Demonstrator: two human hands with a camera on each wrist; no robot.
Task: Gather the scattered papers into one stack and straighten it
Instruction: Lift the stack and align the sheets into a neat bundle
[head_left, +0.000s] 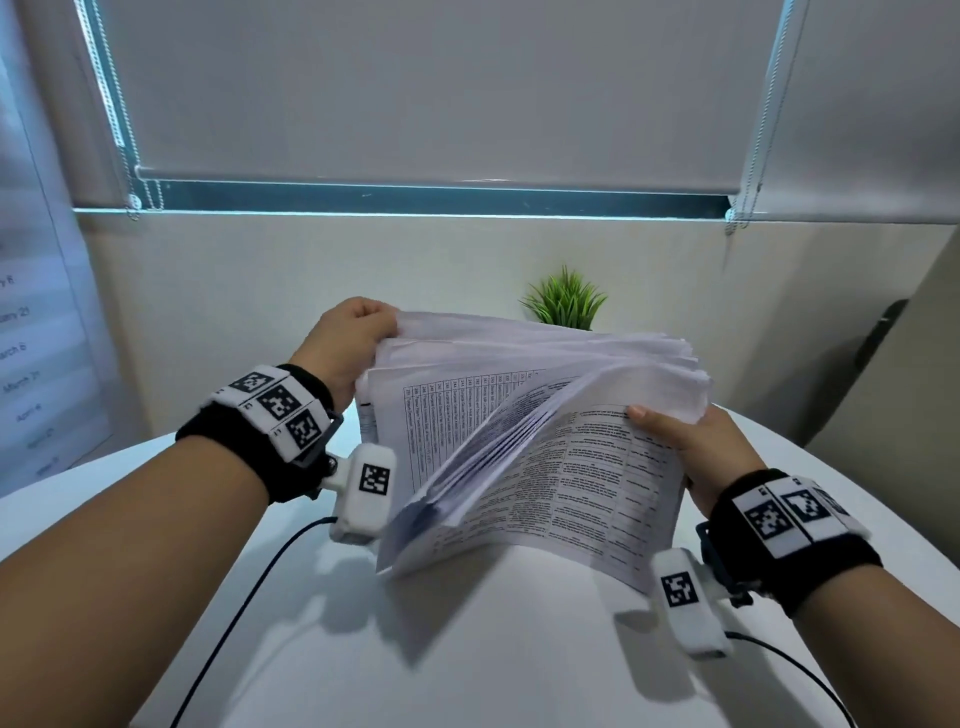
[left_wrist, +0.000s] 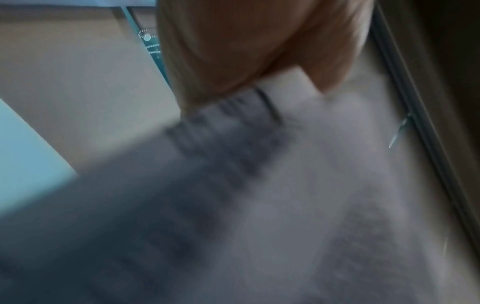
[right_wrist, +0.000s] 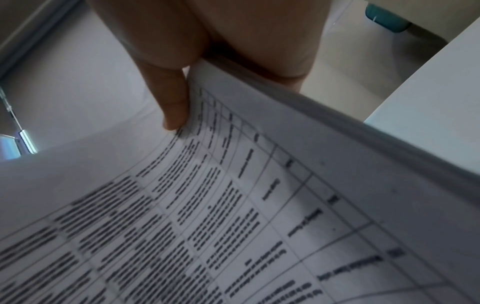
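A thick stack of printed papers (head_left: 540, 441) is held up above the white table (head_left: 467, 649), its sheets fanned apart and bending. My left hand (head_left: 353, 343) grips the stack's far left corner. My right hand (head_left: 691, 447) holds the right edge, thumb on top of the front sheet. In the right wrist view the thumb (right_wrist: 174, 102) presses on the printed sheet (right_wrist: 233, 205), with the stack's edge running past the palm. The left wrist view is blurred; my left hand (left_wrist: 246, 51) pinches the paper (left_wrist: 285, 185) there.
A small green plant (head_left: 566, 299) stands behind the papers near the wall. A lowered roller blind (head_left: 441, 88) covers the window. Cables (head_left: 249, 608) from the wrist cameras trail across the table. A printed schedule sheet (head_left: 31, 364) hangs at the left.
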